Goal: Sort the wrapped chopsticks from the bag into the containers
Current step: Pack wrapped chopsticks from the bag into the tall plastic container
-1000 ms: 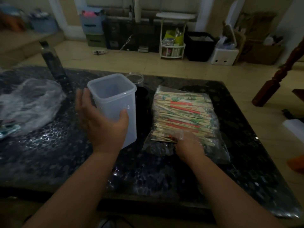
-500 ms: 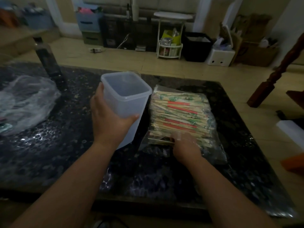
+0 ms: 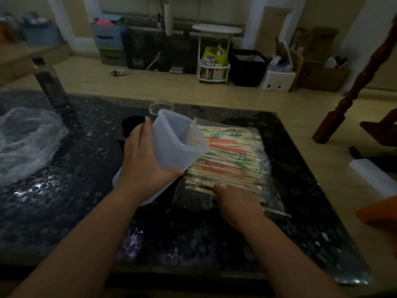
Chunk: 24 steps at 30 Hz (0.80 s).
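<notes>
- The left hand (image 3: 144,160) holds a translucent plastic container (image 3: 174,147) off the table (image 3: 64,211). The grip is wide, with the thumb on the near wall and the fingers round the far side. The container is tilted, and its open mouth faces right, over the left end of the pile.
- The wrapped chopsticks (image 3: 232,155) are all in the clear bag (image 3: 268,196), none in the container. The bag lies flat on the right half of the table, nearer the far edge than the near one and close to the right edge.
- The sticks run across the table from left to right, roughly parallel to the far edge. Their left ends point at the container's mouth.
- The right hand (image 3: 234,198) rests knuckles up on the near edge of the pile, its fingers reaching forward onto the sticks. Whether the grip has closed on any stick or on the plastic, and whether the hand is inside the bag or on top of it, cannot be told.
- The right hand is the nearer one to the chopsticks, touching them. The likely next move is a short lift and a swing left, ends first, into the tilted mouth. The sticks would have to turn to line up with the container's depth.
- Beyond the left hand stand a black cup (image 3: 133,125) and a clear glass (image 3: 161,106). Crumpled clear plastic (image 3: 28,138) lies by the left edge.
</notes>
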Each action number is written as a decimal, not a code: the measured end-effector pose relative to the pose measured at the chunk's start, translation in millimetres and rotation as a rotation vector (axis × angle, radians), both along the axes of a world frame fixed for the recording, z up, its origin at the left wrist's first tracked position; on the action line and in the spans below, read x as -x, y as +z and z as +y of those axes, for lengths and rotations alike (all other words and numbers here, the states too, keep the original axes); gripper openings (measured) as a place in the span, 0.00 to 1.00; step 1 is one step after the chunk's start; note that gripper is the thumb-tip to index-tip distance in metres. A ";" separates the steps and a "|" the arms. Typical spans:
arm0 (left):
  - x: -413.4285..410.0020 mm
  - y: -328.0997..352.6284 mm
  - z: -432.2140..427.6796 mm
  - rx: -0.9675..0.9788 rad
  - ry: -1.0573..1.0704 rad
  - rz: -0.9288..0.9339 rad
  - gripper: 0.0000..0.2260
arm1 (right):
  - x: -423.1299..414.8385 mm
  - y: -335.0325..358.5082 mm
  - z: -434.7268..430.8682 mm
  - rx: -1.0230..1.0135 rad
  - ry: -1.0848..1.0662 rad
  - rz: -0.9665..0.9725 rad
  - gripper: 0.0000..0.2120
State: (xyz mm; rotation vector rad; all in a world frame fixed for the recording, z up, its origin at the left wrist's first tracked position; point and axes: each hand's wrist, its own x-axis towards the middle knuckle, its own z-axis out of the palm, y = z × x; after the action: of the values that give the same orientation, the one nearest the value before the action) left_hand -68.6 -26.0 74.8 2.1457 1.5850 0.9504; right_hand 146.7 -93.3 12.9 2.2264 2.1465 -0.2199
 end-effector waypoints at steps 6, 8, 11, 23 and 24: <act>-3.9 5.4 1.9 0.019 0.000 -0.019 0.56 | 0.0 39.9 -12.6 0.001 0.037 -0.013 0.14; -6.1 5.7 0.1 0.030 -0.016 -0.021 0.56 | -2.6 57.8 -14.9 -0.073 0.057 -0.049 0.14; -8.9 4.2 -2.0 0.030 -0.044 -0.004 0.56 | -9.0 81.3 -16.2 -0.291 0.031 -0.079 0.16; -8.4 -8.7 -0.7 0.005 -0.140 0.180 0.53 | -20.8 62.9 2.1 -1.145 0.014 0.503 0.12; -9.3 -8.7 -0.1 -0.004 -0.133 0.189 0.54 | -18.3 65.2 4.1 -1.137 -0.040 0.618 0.09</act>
State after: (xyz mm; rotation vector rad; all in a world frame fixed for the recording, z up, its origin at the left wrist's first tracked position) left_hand -59.3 -26.1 66.0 2.3702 1.4991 0.7288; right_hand 165.0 -89.2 78.2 3.0288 3.0617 0.5417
